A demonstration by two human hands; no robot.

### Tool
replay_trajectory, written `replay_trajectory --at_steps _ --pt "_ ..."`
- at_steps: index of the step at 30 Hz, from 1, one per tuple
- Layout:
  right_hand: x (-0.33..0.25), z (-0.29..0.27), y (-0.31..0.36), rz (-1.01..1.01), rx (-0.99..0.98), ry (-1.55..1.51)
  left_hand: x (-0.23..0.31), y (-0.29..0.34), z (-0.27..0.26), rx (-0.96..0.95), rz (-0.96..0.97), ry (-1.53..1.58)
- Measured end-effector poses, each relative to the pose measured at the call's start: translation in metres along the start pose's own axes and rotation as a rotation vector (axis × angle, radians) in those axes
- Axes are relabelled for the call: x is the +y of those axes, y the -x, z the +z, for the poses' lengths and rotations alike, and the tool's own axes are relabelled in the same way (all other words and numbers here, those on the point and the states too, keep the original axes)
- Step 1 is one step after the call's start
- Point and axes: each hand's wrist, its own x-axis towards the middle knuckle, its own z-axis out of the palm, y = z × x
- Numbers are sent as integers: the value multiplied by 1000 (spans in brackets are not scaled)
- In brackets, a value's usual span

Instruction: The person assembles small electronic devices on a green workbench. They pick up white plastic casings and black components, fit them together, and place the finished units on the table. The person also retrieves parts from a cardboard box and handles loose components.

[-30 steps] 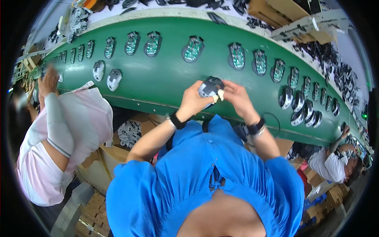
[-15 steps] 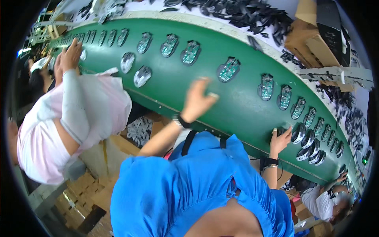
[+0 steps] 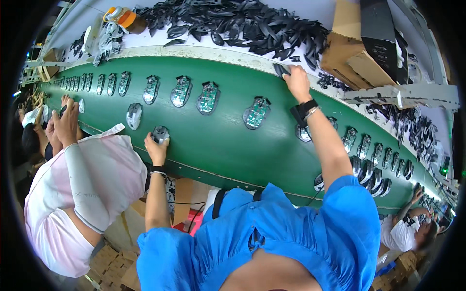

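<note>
A row of open computer mouse bases [image 3: 208,98] with green circuit boards lies along the green conveyor belt [image 3: 213,140]. At the near left side of the belt, my left hand [image 3: 156,149] is closed around a grey mouse shell [image 3: 160,134]. My right hand [image 3: 297,80] stretches to the far edge, its fingers on a black curved plastic piece [image 3: 280,70]. Just left of my left hand lies another silver-grey mouse shell [image 3: 134,116]. Beneath my right forearm one mouse base [image 3: 303,133] is partly hidden.
Many black curved pieces [image 3: 242,24] are heaped beyond the belt, next to a cardboard box [image 3: 357,58]. A metal bar [image 3: 403,96] juts over the far right edge. Several mice [image 3: 371,177] stand clustered at right. A co-worker in a pale shirt [image 3: 92,179] works at left.
My left hand has moved left and taken hold of the grey mouse shell. My right hand has left the near right side and reached across to the black piece. The view has shifted.
</note>
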Motion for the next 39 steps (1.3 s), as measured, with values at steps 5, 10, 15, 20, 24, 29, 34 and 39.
replay_trajectory --at_steps 5,10,15,20,24,29,34,39 --pt "8 -6 9 90 -159 -148 23 22 -1 24 -178 149" --pt "-33 -63 96 537 -464 -1604 165 70 -30 -114 -188 1018" --pt "-85 -128 165 424 -583 -1791 289 93 -59 -518 -258 1518" --pt "-82 -160 181 270 -679 -1691 320 111 -78 -636 -204 1517" --pt "-76 -162 194 238 -633 -1626 323 122 -83 -652 -150 1477" --pt "-79 -159 204 179 -585 -1556 317 124 -79 -614 -90 1389" --pt "-85 -158 208 91 -458 -1389 311 121 -80 -654 -40 1342" --pt "-97 -159 206 306 -633 -1541 306 117 -82 -672 -5 1304"
